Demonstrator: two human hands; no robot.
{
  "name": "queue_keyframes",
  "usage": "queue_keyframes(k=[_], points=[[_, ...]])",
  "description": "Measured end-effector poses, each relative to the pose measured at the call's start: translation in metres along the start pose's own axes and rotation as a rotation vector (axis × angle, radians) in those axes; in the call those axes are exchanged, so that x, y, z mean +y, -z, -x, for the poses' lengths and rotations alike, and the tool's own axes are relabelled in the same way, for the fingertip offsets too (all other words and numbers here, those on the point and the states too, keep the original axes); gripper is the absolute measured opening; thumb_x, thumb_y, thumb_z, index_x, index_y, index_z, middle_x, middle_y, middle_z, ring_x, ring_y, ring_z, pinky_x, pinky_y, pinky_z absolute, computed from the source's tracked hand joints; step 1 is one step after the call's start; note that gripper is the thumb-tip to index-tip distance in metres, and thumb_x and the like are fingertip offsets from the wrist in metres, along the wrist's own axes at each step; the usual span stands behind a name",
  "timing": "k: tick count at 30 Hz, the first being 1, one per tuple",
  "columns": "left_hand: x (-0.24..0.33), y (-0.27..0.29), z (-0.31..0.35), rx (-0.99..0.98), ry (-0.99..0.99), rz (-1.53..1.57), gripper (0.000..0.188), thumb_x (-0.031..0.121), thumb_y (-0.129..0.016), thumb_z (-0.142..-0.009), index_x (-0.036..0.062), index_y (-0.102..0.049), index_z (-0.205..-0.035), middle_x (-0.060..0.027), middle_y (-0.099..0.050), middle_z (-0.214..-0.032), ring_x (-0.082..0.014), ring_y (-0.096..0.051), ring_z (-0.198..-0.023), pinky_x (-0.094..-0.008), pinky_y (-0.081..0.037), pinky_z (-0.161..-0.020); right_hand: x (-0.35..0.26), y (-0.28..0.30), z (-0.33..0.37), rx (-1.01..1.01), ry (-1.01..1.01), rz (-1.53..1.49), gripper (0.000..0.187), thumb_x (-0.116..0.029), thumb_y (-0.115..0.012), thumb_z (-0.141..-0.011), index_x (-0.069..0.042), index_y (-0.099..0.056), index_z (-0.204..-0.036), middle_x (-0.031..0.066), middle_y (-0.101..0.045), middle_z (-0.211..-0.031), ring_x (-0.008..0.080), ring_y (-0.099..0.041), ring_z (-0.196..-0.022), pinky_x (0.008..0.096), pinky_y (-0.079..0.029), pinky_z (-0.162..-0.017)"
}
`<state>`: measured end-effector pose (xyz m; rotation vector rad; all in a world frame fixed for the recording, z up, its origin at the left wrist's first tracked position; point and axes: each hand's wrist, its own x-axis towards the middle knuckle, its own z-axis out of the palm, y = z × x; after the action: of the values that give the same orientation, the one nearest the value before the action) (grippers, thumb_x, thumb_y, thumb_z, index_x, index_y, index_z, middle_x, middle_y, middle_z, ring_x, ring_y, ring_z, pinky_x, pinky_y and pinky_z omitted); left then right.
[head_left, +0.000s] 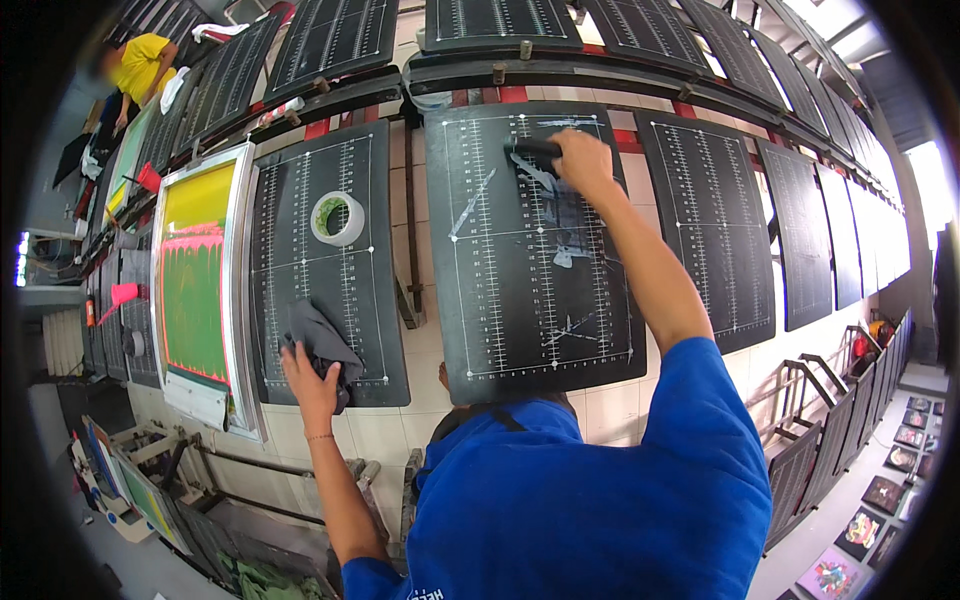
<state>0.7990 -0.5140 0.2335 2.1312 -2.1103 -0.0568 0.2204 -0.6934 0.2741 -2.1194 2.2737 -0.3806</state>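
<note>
My right hand (583, 163) is closed around the handle of a black-handled scraper (538, 148), near the far end of a black printing board (500, 340). The scraper's head lies against the board and is hard to make out. Whitish smears and a shiny wet-looking patch (570, 215) mark the surface just nearer than the tool. On the neighbouring black board (295, 275) to the left, my left hand (314, 388) rests with its fingers apart at the edge of a crumpled dark grey cloth (322, 338). A roll of white tape (345, 222) sits farther up that board.
A framed printing screen (195, 300), yellow and green, stands left of the boards. More black boards (705, 230) run to the right and along a far row. Pink funnel-like pieces (124, 293) are at the left. A person in yellow (145, 65) is at the far left.
</note>
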Motion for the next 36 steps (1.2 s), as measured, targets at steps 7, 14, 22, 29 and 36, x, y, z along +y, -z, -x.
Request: queue_keyframes(k=[7,14,22,29,36], points=[[0.003,-0.008,-0.016,-0.261,0.078,0.164,0.056,0.002,-0.071,-0.081,-0.0049,-0.051,-0.132,-0.0251,-0.058,-0.119,-0.0437,-0.054,-0.112,-0.0471,-0.043,-0.099,-0.042,-0.027,0.037,0.070,-0.025,0.027,0.015,-0.010,-0.061,-0.083,-0.010,-0.071,-0.094,0.0111,-0.065,-0.098,0.0304,-0.066,-0.094,0.0438,-0.057,-0.078],[-0.005,-0.022,0.017,0.273,0.170,0.390,0.026,0.009,-0.061,-0.092,-0.0074,-0.059,-0.112,-0.0226,-0.062,-0.118,-0.0408,-0.059,-0.109,-0.0455,-0.046,-0.093,-0.111,0.029,0.256,-0.147,0.126,-0.181,0.060,-0.003,-0.072,-0.065,-0.009,-0.063,-0.123,0.0055,-0.062,-0.115,0.0259,-0.059,-0.109,0.0369,-0.051,-0.092],[0.007,-0.005,0.059,0.233,0.470,0.865,0.034,0.013,-0.060,-0.097,-0.0074,-0.055,-0.124,-0.0194,-0.064,-0.114,-0.0296,-0.060,-0.108,-0.0377,-0.043,-0.099,-0.133,0.012,0.291,-0.105,0.203,-0.113,0.067,0.000,-0.071,-0.060,-0.012,-0.064,-0.126,0.0040,-0.063,-0.121,0.0267,-0.059,-0.113,0.0392,-0.049,-0.096],[0.011,0.007,0.066,0.354,0.551,1.130,0.026,0.010,-0.057,-0.098,-0.0046,-0.056,-0.120,-0.0098,-0.062,-0.116,-0.0218,-0.058,-0.107,-0.0336,-0.044,-0.097,-0.102,-0.042,0.072,0.120,0.305,-0.078,0.049,-0.001,-0.069,-0.069,-0.015,-0.068,-0.116,0.0038,-0.066,-0.113,0.0253,-0.062,-0.105,0.0388,-0.053,-0.088],[0.005,0.023,0.033,0.468,0.481,0.968,0.027,0.011,-0.059,-0.097,-0.0060,-0.060,-0.118,-0.0112,-0.064,-0.114,-0.0214,-0.058,-0.105,-0.0336,-0.045,-0.094,-0.091,-0.041,-0.043,0.005,0.037,-0.016,0.038,-0.010,-0.068,-0.078,-0.021,-0.071,-0.115,0.0021,-0.067,-0.117,0.0254,-0.063,-0.111,0.0409,-0.054,-0.090]])
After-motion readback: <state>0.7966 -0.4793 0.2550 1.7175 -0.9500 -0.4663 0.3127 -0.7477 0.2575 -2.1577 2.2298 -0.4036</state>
